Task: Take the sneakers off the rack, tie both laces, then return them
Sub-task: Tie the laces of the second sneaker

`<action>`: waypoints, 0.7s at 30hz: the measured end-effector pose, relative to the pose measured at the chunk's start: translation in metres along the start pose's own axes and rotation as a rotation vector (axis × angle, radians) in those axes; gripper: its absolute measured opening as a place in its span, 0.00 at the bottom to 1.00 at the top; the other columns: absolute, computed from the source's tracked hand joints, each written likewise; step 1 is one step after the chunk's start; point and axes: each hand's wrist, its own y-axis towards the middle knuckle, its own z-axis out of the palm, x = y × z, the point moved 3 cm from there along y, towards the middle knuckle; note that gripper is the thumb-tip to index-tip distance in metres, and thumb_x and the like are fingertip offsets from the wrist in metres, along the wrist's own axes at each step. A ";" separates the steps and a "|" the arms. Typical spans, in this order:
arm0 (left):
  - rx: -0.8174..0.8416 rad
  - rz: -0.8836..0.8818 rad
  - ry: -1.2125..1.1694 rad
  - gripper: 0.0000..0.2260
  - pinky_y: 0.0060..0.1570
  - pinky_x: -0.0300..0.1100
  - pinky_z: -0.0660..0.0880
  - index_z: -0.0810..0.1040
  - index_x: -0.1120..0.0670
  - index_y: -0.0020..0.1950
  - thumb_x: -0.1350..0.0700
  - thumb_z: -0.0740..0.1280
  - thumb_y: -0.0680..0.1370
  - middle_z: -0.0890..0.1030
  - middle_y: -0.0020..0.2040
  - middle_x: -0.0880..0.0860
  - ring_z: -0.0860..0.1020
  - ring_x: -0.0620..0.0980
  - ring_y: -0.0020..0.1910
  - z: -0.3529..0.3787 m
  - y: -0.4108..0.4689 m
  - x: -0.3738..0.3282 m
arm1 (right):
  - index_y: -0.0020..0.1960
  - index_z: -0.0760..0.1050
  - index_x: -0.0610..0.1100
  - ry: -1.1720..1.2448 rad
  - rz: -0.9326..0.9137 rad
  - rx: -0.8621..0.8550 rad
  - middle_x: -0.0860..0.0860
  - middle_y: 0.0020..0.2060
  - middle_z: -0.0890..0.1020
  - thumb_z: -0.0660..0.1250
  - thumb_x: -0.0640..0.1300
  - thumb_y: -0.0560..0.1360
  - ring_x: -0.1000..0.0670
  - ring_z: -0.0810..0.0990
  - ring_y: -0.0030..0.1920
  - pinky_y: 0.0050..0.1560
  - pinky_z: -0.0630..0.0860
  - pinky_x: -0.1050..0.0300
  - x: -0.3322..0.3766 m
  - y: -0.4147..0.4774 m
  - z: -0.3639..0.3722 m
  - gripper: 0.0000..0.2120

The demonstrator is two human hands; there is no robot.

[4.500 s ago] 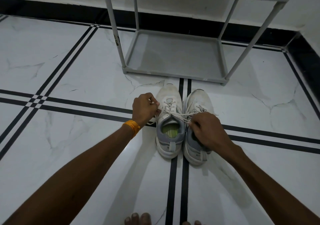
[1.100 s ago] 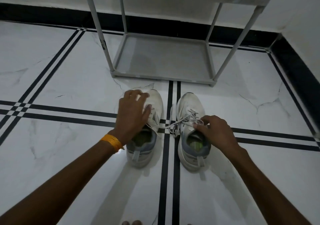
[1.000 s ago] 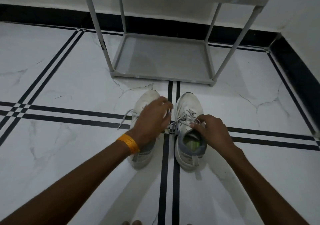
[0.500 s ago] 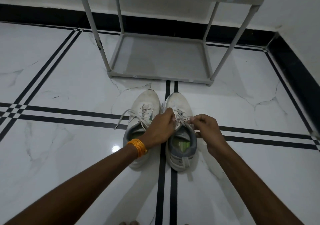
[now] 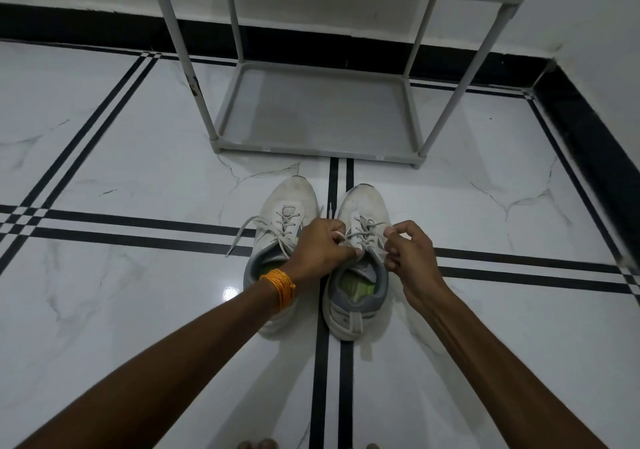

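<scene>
Fingers (image 5: 341,241) of both hands pinch the right sneaker's (image 5: 356,275) laces (image 5: 363,232); toes point toward the rack (image 5: 318,119).

You won't find any text you can read here. The rack (image 5: 313,116) carries a small tag on the front edge of its upper shelf, near the left post, and 2 tiny marks on the front rail of its bottom shelf, but all are too small to make out. The right sneaker (image 5: 358,268) has a faint mark on its heel, also illegible. The left sneaker (image 5: 280,227) shows no lettering you could read.
</scene>
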 end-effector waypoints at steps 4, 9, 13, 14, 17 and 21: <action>-0.025 0.002 -0.003 0.18 0.31 0.43 0.72 0.69 0.53 0.28 0.56 0.78 0.67 0.74 0.27 0.52 0.72 0.48 0.28 -0.001 0.000 0.001 | 0.43 0.79 0.45 -0.601 -0.214 0.115 0.51 0.37 0.83 0.68 0.41 0.74 0.49 0.81 0.39 0.41 0.80 0.52 0.010 -0.005 -0.006 0.02; -0.014 -0.028 0.009 0.14 0.37 0.54 0.81 0.80 0.63 0.38 0.54 0.78 0.67 0.83 0.36 0.61 0.81 0.51 0.34 -0.001 -0.003 0.000 | 0.41 0.83 0.43 -0.902 -0.251 0.177 0.47 0.34 0.84 0.74 0.46 0.71 0.47 0.82 0.35 0.41 0.79 0.54 0.028 -0.005 -0.004 0.07; -0.009 -0.025 0.013 0.17 0.38 0.58 0.80 0.80 0.63 0.40 0.51 0.78 0.66 0.84 0.38 0.62 0.83 0.59 0.39 0.000 -0.004 0.000 | 0.40 0.83 0.41 -0.997 -0.314 0.154 0.48 0.31 0.78 0.75 0.44 0.70 0.53 0.75 0.31 0.30 0.66 0.65 0.035 -0.008 0.002 0.07; -0.014 -0.019 0.015 0.17 0.38 0.58 0.80 0.79 0.64 0.39 0.51 0.78 0.66 0.83 0.37 0.63 0.82 0.58 0.36 0.000 -0.005 -0.001 | 0.39 0.83 0.40 -1.018 -0.314 0.143 0.49 0.30 0.77 0.76 0.44 0.69 0.55 0.73 0.30 0.29 0.64 0.66 0.036 -0.009 0.004 0.07; -0.021 -0.006 0.020 0.18 0.35 0.57 0.78 0.77 0.66 0.36 0.51 0.77 0.66 0.80 0.35 0.65 0.77 0.54 0.32 0.000 -0.006 0.000 | 0.31 0.77 0.42 -1.056 -0.286 0.122 0.50 0.25 0.75 0.77 0.44 0.67 0.56 0.71 0.27 0.26 0.62 0.64 0.038 -0.010 0.008 0.11; -0.017 -0.003 0.033 0.18 0.30 0.45 0.73 0.70 0.57 0.27 0.55 0.77 0.66 0.75 0.28 0.59 0.72 0.50 0.29 0.002 -0.008 -0.005 | 0.28 0.72 0.46 -0.992 -0.314 0.105 0.54 0.22 0.70 0.73 0.39 0.67 0.56 0.69 0.25 0.26 0.62 0.64 0.030 -0.016 0.015 0.13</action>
